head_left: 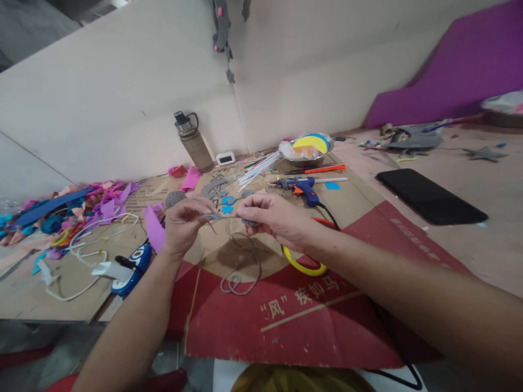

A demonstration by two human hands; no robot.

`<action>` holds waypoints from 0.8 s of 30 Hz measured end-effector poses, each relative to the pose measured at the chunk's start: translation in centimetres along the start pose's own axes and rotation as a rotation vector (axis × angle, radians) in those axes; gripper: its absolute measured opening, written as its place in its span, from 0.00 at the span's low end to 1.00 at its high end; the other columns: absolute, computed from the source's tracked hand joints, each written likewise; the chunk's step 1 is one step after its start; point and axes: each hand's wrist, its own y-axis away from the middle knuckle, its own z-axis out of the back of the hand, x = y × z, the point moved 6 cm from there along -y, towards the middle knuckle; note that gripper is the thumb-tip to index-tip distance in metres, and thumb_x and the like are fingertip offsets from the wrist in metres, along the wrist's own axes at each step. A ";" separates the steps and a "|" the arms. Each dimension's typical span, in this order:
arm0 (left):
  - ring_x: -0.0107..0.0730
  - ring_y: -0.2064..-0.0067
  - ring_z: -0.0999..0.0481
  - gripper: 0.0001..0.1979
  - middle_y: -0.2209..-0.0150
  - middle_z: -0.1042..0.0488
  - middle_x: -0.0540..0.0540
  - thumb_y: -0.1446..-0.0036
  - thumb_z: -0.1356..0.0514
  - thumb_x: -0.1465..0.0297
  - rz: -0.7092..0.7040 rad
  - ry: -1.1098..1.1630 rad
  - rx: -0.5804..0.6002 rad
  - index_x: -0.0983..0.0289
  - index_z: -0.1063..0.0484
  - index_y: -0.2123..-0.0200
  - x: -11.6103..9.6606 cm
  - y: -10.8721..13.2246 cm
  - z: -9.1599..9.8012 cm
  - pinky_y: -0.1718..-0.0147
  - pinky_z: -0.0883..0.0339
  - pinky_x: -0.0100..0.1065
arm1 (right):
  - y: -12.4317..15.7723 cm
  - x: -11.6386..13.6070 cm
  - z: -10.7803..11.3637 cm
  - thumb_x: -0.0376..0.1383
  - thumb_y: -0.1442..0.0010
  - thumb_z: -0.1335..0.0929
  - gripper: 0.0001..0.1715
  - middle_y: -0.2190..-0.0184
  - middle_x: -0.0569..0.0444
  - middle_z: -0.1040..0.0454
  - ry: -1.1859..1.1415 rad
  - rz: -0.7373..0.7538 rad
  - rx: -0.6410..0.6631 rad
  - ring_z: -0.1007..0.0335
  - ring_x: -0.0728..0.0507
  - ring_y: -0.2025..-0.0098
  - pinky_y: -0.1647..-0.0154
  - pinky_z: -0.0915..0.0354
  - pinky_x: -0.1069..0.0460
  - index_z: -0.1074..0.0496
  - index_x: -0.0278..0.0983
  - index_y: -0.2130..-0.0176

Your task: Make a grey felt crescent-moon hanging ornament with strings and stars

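My left hand (186, 220) and my right hand (272, 218) are raised over a flattened cardboard sheet (286, 310), close together. Both pinch a thin grey piece (223, 216) stretched between their fingertips. A grey cord (241, 267) hangs from it and loops down onto the cardboard below. The fingers of both hands are closed on the piece. A yellow ring (304, 267) lies under my right wrist.
A blue glue gun (304, 189) and orange-handled tools (324, 169) lie beyond the hands. A bowl (306, 147) with coloured pieces and a bottle (194, 141) stand by the wall. Coloured felt scraps (81, 209) and a white cable (81, 256) sit left. A black phone (429, 196) lies right.
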 end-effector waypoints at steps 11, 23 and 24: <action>0.31 0.72 0.27 0.10 0.77 0.26 0.52 0.60 0.28 0.66 0.084 0.135 0.023 0.61 0.26 0.78 0.9 0.3 -0.5 0.70 0.34 0.34 | 0.0 0.5 0.2 0.42 0.48 0.29 0.13 0.74 0.58 0.30 0.452 0.161 -0.001 0.40 0.51 0.74 0.71 0.43 0.54 0.24 0.38 0.63; 0.33 0.70 0.27 0.09 0.76 0.26 0.53 0.61 0.28 0.66 0.071 0.058 0.042 0.59 0.25 0.78 0.9 0.4 -0.9 0.67 0.32 0.37 | 0.7 0.5 -1.0 0.40 0.49 0.31 0.09 0.78 0.59 0.35 0.328 0.053 0.003 0.45 0.52 0.76 0.74 0.47 0.54 0.29 0.37 0.71; 0.33 0.70 0.27 0.09 0.76 0.26 0.53 0.61 0.27 0.67 0.065 0.064 0.039 0.59 0.24 0.78 0.9 0.4 -0.9 0.67 0.32 0.37 | 0.7 0.5 -1.1 0.40 0.49 0.31 0.09 0.78 0.60 0.36 0.336 0.056 0.008 0.45 0.52 0.76 0.74 0.47 0.54 0.30 0.36 0.71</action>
